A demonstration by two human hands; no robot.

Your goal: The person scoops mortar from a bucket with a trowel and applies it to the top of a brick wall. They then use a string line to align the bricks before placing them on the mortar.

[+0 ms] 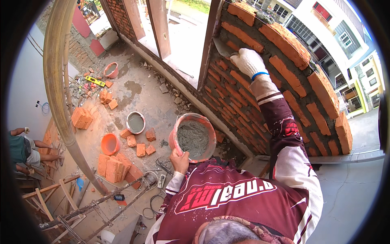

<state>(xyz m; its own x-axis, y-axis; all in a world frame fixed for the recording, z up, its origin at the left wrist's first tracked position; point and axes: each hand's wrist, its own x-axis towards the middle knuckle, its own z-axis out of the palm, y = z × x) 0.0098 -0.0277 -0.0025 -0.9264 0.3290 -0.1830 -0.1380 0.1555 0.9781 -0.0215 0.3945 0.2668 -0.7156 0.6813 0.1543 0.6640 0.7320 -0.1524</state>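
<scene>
Here's your left grip (pixel 180 161), bare and clasping the near-left rim of the reddish bucket (pixel 174 140) — grey mortar (pixel 193 138) inside, just left of the brick wall (pixel 286 76); up at the far side, your gloved right grip (pixel 248 63) is closed on a trowel (pixel 222 47), blade by the wall's far-left edge — loose bricks (pixel 117 167) lie on the floor (pixel 156 95) to the left

Right hand (pixel 248 62) is wearing white knit glove (pixel 252 67), blue wristband (pixel 260 75); maroon jersey (pixel 280 205) is showing white-panelled sleeves (pixel 294 166), red-and-white lettering (pixel 224 195).
</scene>
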